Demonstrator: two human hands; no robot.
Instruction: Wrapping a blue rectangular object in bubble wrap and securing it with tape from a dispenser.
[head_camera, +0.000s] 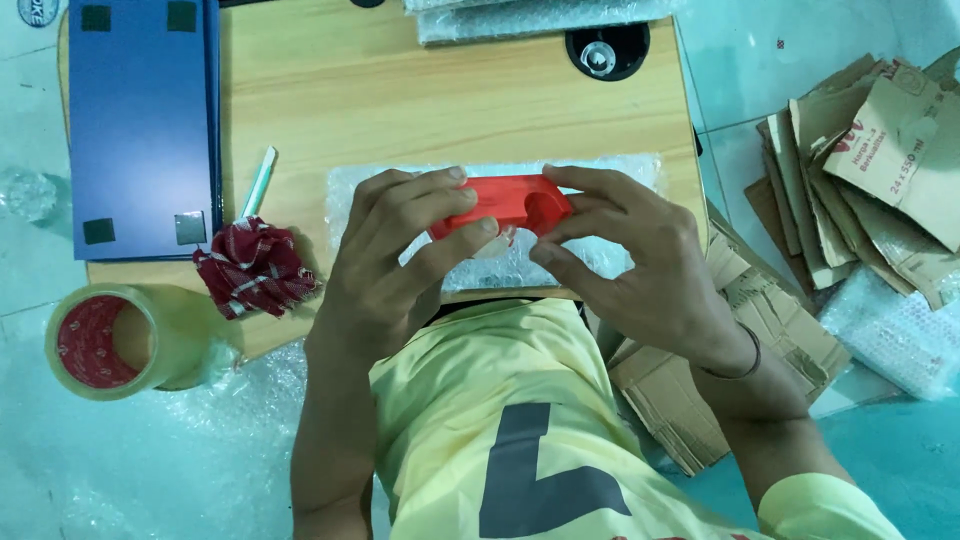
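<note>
- We look down on a low pale wooden table (400, 90) set on a glossy turquoise floor (100, 460), with a sheet of clear bubble wrap (620, 250) spread across the table's near edge.
- Our left hand (400, 250) and right hand (640, 260) meet over that sheet, both pinching a small red plastic block with rounded corners (505, 200); the left fingers curl over its top and near side, the right thumb and fingertips press on its right end.
- To do this well, we judge the block should stay low and centred over the wrap, held by its ends so the sheet can come up around it without the fingers getting caught (a tight grip is hardly needed for so light-looking a piece).
- A roll of clear packing tape on a red core (100, 340) stands on the floor to the left, within the left hand's reach; a crumpled red checked cloth (255, 265) and a pale green pen-like stick (260, 182) lie on the table beside it.
- A flat blue rectangular board (140, 120) covers the table's left part; flattened brown cardboard pieces (870, 170) are heaped to the right.
- Hard to make out: the block's left half is hidden under our fingers, so its full shape is unclear, and the dark recess on its right face we cannot identify. The round black fitting (605, 50) at the far edge is also uncertain.
</note>
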